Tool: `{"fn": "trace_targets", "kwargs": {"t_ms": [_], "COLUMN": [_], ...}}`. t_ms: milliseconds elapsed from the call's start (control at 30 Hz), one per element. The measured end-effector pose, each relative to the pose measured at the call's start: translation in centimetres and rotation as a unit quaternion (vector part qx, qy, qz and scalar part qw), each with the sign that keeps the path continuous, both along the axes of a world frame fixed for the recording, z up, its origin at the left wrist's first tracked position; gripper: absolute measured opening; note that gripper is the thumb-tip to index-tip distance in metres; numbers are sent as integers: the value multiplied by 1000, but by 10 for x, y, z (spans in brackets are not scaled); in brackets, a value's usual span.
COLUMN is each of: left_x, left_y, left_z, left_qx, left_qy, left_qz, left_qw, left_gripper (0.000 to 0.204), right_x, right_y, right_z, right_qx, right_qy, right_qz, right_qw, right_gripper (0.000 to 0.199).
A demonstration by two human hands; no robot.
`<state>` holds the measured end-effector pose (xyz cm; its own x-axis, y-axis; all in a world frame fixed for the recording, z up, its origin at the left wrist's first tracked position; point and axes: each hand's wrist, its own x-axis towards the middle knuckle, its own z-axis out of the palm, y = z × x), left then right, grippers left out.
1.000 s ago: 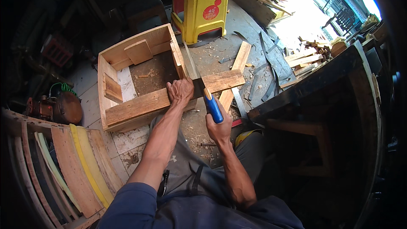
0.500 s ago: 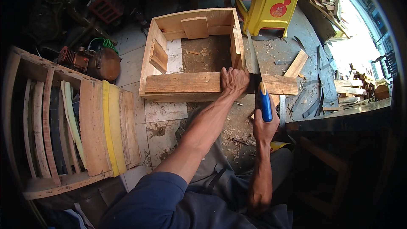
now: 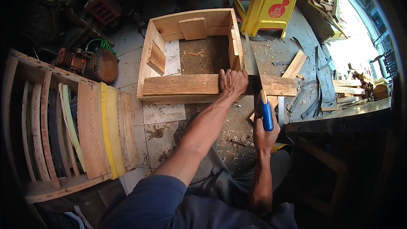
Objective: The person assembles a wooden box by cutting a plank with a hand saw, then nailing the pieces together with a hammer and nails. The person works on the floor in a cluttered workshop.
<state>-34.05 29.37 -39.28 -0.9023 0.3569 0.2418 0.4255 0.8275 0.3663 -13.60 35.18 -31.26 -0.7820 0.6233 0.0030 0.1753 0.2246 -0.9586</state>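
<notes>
Blue-handled saw (image 3: 259, 89), pale wood plank (image 3: 186, 85), yellow stool (image 3: 268, 4)

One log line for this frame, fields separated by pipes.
left hand pressing plank | right hand gripping handsaw | blade across plank | plank on wooden box frame

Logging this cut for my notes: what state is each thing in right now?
Left hand: flat, pressing the plank.
Right hand: closed on the saw's blue handle.
Handsaw: blade across the plank.
Plank: lying across the box's front edge.
Wooden box: open-topped, on the floor.
Yellow stool: upright.
</notes>
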Motion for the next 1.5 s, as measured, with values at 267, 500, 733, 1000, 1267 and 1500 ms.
{"fn": "trace_targets", "kwargs": {"t_ms": [267, 500, 733, 1000, 1267, 1500], "left_x": [-4, -9, -2, -6, -7, -15], "left_y": [-18, -9, -10, -13, -4, -13], "left_z": [-15, 6, 3, 9, 0, 7], "left_qx": [-25, -51, -44, -49, -40, -56], "left_qy": [11, -52, -26, -44, -9, -34], "left_qz": [4, -5, -2, -4, -12, 0], "left_qw": [1000, 997, 999, 998, 999, 998], "left_gripper": [44, 49, 51, 53, 51, 52], "right_x": [152, 58, 128, 122, 30, 186], "right_y": [-58, -23, -44, -47, -16, -61], "right_z": [8, -2, 17, 3, 5, 31], "right_qx": [43, 38, 89, 47, 41, 67], "right_qy": [23, 0, -3, -31, 7, -67], "right_qz": [-30, -6, -16, -14, -35, 10], "right_qw": [998, 999, 996, 998, 998, 995], "right_gripper": [57, 60, 64, 66, 62, 68]}}
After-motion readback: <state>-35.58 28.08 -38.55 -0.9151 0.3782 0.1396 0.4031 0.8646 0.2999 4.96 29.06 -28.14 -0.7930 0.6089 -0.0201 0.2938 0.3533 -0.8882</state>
